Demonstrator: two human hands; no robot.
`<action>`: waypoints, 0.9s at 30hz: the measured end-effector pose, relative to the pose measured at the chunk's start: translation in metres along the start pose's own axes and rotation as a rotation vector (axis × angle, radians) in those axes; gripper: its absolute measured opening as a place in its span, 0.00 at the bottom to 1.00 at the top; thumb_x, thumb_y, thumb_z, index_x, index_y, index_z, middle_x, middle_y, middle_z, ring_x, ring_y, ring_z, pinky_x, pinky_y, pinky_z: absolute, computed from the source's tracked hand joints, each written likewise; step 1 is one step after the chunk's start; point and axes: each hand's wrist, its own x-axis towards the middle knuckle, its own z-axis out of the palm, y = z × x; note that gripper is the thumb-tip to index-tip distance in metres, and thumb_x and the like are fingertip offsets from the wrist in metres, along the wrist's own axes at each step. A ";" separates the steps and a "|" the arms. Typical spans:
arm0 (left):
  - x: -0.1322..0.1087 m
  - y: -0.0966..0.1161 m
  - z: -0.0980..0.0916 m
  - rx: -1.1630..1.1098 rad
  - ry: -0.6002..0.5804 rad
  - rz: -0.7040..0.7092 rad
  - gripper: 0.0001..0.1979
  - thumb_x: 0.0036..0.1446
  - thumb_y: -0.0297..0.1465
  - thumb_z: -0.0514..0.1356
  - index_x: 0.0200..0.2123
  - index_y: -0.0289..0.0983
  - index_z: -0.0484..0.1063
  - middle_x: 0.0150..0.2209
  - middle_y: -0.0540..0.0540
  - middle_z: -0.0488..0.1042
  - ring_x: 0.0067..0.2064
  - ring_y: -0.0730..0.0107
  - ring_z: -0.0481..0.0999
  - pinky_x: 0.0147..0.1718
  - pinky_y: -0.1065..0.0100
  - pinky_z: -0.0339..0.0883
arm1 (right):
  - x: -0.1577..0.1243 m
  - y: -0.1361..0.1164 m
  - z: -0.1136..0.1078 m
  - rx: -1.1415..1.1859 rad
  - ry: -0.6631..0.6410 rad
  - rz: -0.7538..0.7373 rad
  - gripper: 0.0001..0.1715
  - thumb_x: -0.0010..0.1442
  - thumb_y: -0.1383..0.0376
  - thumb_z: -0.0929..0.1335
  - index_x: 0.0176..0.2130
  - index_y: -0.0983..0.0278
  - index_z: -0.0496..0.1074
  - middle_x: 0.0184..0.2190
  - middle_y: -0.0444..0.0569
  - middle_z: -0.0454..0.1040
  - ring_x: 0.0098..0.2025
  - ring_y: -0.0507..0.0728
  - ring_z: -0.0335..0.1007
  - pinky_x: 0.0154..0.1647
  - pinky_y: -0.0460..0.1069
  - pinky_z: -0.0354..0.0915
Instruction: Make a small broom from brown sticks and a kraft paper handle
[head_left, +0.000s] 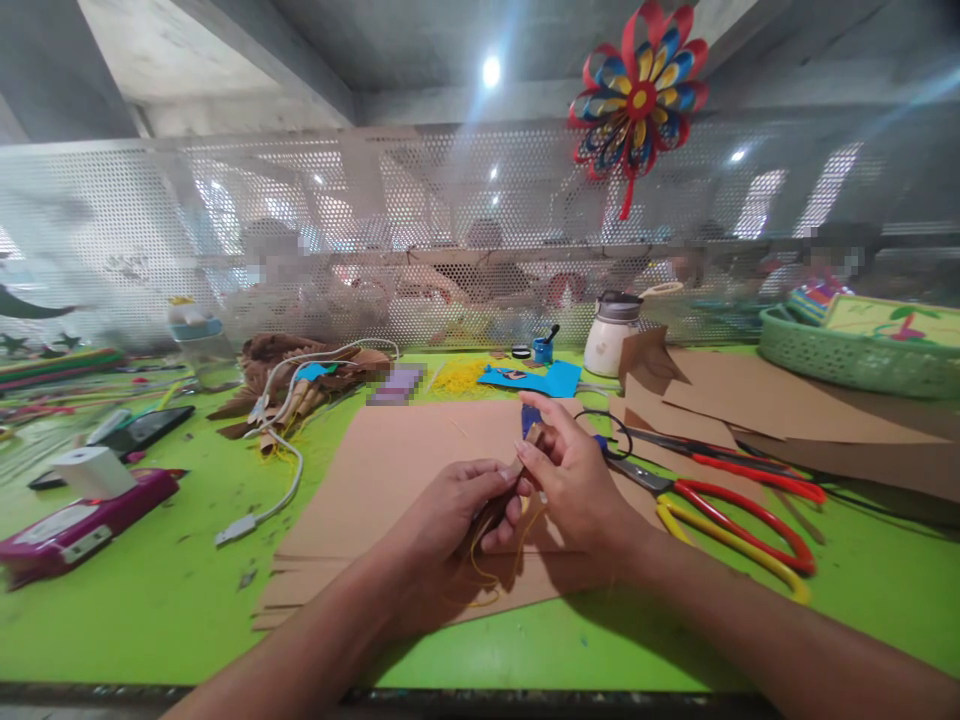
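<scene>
My left hand (465,500) and my right hand (574,470) meet over a stack of brown paper sheets (405,470). Both are closed, fingertips pinching a small folded strip of brown paper (534,434) between them. Much of the strip is hidden by the fingers. Yellow thread (484,572) hangs in a loose loop below my hands, over the sheets. Just behind my right fingers lies a dark blue item (530,415), partly covered. Scissors (637,475) with red and yellow handles rest right of my right hand.
A purple power strip (97,520) with a white adapter and cable lies left. Behind are bundled brown paper pieces (300,390), yellow thread (465,377), blue paper (532,378) and a white jug (611,335). A green basket (862,355) stands right, a perforated screen (375,230) behind.
</scene>
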 end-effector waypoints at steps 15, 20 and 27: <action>-0.001 0.002 0.002 -0.013 -0.029 -0.019 0.09 0.54 0.34 0.57 0.29 0.32 0.68 0.20 0.50 0.66 0.16 0.81 0.59 0.15 0.77 0.52 | 0.000 -0.001 0.001 0.017 0.009 0.018 0.27 0.55 0.67 0.64 0.55 0.62 0.58 0.22 0.37 0.63 0.20 0.49 0.62 0.24 0.47 0.63; -0.002 0.006 0.001 -0.057 -0.010 -0.047 0.09 0.55 0.31 0.54 0.30 0.31 0.69 0.20 0.49 0.68 0.16 0.80 0.60 0.16 0.76 0.52 | 0.004 0.003 -0.003 0.086 -0.019 0.073 0.23 0.59 0.60 0.62 0.53 0.62 0.59 0.20 0.38 0.65 0.20 0.50 0.62 0.21 0.45 0.59; -0.002 0.011 -0.008 -0.110 -0.060 -0.102 0.10 0.56 0.31 0.52 0.30 0.31 0.71 0.21 0.47 0.69 0.17 0.79 0.62 0.16 0.75 0.52 | 0.007 0.000 -0.005 0.134 0.061 0.066 0.24 0.60 0.51 0.60 0.48 0.63 0.64 0.22 0.41 0.67 0.20 0.51 0.63 0.22 0.47 0.61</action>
